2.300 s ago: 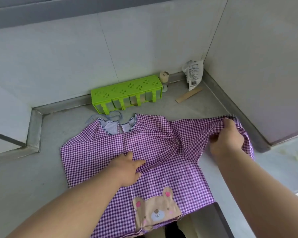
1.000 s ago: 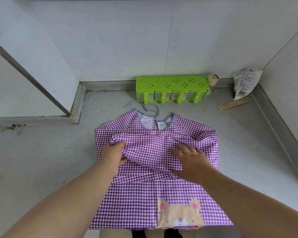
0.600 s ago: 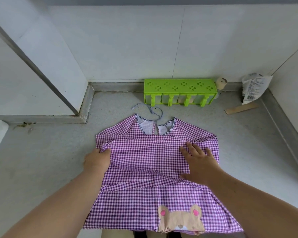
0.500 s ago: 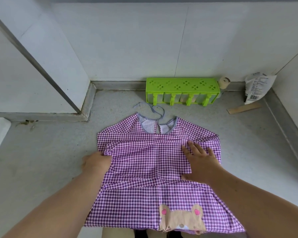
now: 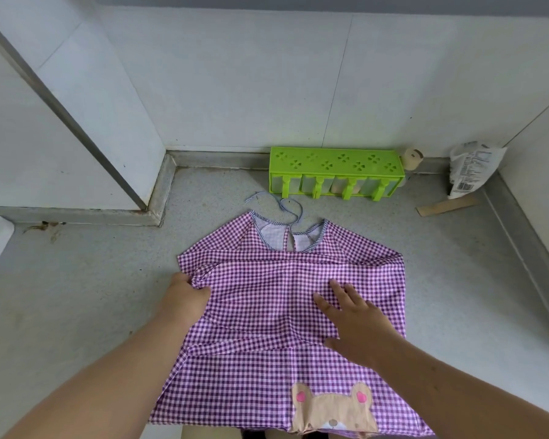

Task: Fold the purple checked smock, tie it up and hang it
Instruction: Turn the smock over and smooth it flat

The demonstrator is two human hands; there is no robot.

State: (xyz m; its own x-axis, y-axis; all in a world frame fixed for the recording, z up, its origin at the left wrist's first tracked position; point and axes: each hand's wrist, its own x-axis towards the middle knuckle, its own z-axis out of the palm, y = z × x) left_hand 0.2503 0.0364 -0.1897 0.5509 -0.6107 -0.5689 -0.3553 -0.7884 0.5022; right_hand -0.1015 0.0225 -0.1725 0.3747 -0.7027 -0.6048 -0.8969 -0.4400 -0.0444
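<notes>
The purple checked smock (image 5: 267, 289) lies flat on the grey counter (image 5: 92, 296), neck toward the wall, with a bear patch (image 5: 332, 410) at its near hem. Both sleeves are folded across its chest. Thin striped neck ties (image 5: 282, 207) trail from the collar toward the wall. My left hand (image 5: 184, 296) pinches the bunched sleeve end at the smock's left edge. My right hand (image 5: 352, 315) presses flat with spread fingers on the folded cloth right of centre.
A green slotted rack (image 5: 336, 175) stands against the back wall, with a small beige roll (image 5: 411, 158) beside it. A crumpled white packet (image 5: 471, 167) leans in the right corner above a flat wooden stick (image 5: 446, 205). Walls close in on the left, back and right.
The right sleeve, held out to the right earlier, now lies folded across the chest. My left hand drew the sleeve end leftward to the smock's edge. My right hand stayed pressing the fold.
</notes>
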